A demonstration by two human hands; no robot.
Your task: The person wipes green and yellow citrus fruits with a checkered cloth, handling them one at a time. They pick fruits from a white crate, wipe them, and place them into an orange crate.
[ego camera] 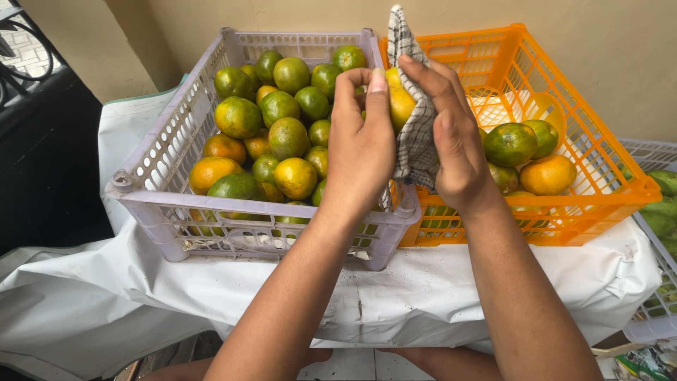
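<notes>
Down at the near edge, two bare forearms rise over a white sheet [395,296] draped across the table. The left hand [361,152] is clamped on one yellow orange [399,102], fingers curled round its left side, while the right hand [451,137] presses a checked cloth [416,134] against the fruit's right side, fingers closed on the fabric. That orange hangs above the seam where two crates meet. Left, one pale lilac crate [151,166] sits at the sheet's near edge, heaped with green and orange fruit; I count about twenty showing, more buried beneath. Right, one bright orange crate [620,166] holds roughly five fruit on white paper, a couple half hidden behind the right wrist. At the far right edge, a third pale crate [652,152] is cut off, green fruit barely visible. A beige wall [599,42] stands behind.
</notes>
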